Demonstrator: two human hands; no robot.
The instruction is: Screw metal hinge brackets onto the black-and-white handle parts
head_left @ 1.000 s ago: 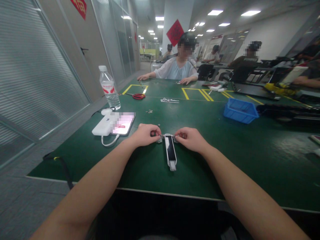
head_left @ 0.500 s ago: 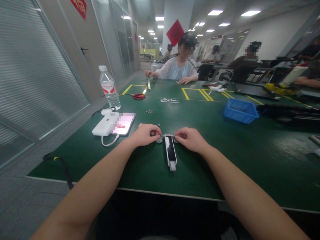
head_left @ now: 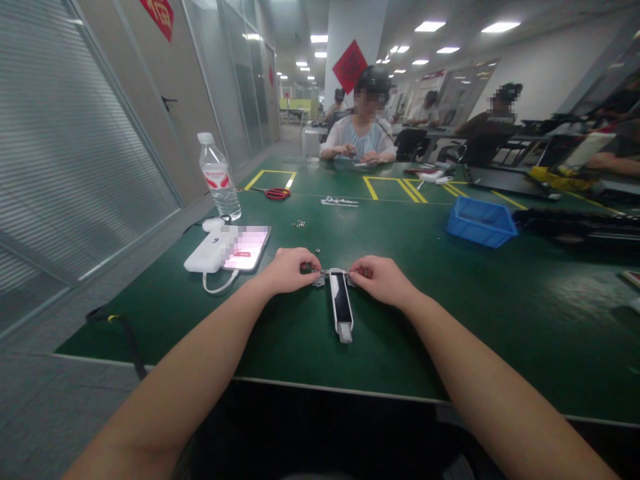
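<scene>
Head view: two hands pinch a metal bracket's far end

The long metal bracket (head_left: 341,307), with its black insert, lies flat on the green table (head_left: 450,313), pointing away from the person. The left hand (head_left: 290,270) and right hand (head_left: 383,279) close their fingertips on either side of its crosspiece. A phone (head_left: 247,245) lies near the left hand, and a blue bin (head_left: 481,221) sits well apart to the right.

A clear water bottle (head_left: 219,177) with a red label stands upright at the far left of the green table (head_left: 450,300), with a white power bank (head_left: 205,255) and a lit phone (head_left: 249,245) lying side by side nearer. Red-handled scissors (head_left: 277,193) lie by a yellow taped outline (head_left: 275,171), a blue plastic bin (head_left: 481,221) sits to the right, and a person in a pale blue top (head_left: 357,140) sits at the far edge.
</scene>
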